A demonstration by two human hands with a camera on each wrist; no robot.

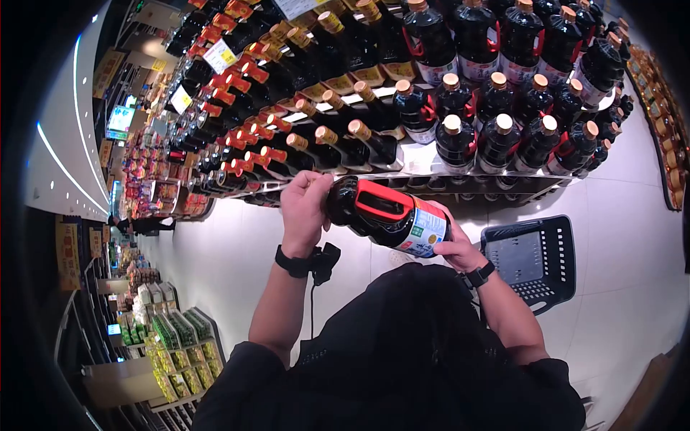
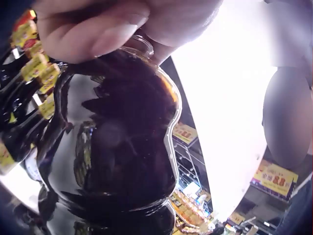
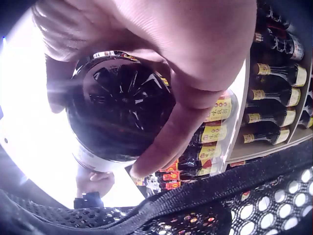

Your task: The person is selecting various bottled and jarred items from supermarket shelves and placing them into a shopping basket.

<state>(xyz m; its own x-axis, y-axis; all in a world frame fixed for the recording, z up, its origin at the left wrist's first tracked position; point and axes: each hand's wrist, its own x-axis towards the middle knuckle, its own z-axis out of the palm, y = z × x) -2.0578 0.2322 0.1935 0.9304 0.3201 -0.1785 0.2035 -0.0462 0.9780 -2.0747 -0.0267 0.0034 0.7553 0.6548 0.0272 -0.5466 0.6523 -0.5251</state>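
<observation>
A large dark soy sauce bottle (image 1: 341,206) with a red handle and a blue-and-white label lies tilted sideways in front of the person's chest. At its neck end the left hand (image 1: 303,205) grips the top, fingers curled over the cap, which they hide. The right hand (image 1: 461,250) holds the bottom end, with its thumb on the label. From the right wrist view, the ridged base (image 3: 122,100) faces the camera, and the thumb and fingers wrap around its side. In the left wrist view, the dark, wavy shoulder of the bottle fills the middle below the fingers.
Tiered shelves hold many similar red-handled bottles (image 1: 497,140) and slimmer glass bottles (image 1: 374,144) just ahead. A dark shopping basket (image 1: 564,251) stands on the pale floor at the right. Stacked goods (image 1: 180,345) line the left, where another person (image 1: 147,225) is far off.
</observation>
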